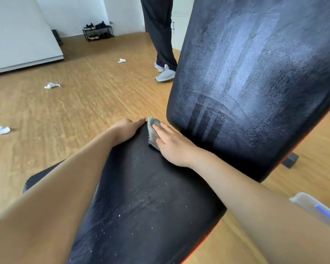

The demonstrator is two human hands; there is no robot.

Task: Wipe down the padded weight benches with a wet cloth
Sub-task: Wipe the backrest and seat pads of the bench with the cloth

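A black padded weight bench fills the view: its seat pad point(151, 206) lies below me, speckled with white flecks, and its raised back pad point(255, 73) shows pale wet streaks. A folded grey-green cloth point(152, 130) lies on the far end of the seat pad, close to the gap below the back pad. My right hand point(171, 143) presses flat on the cloth, fingers extended. My left hand point(126, 130) grips the seat pad's far left edge, just left of the cloth.
Several crumpled white wipes point(52, 85) lie on the wooden floor to the left. A person's legs in dark trousers and grey shoes point(165, 73) stand just beyond the back pad. A shoe rack point(97, 32) stands by the far wall. A clear plastic container point(316, 208) sits at right.
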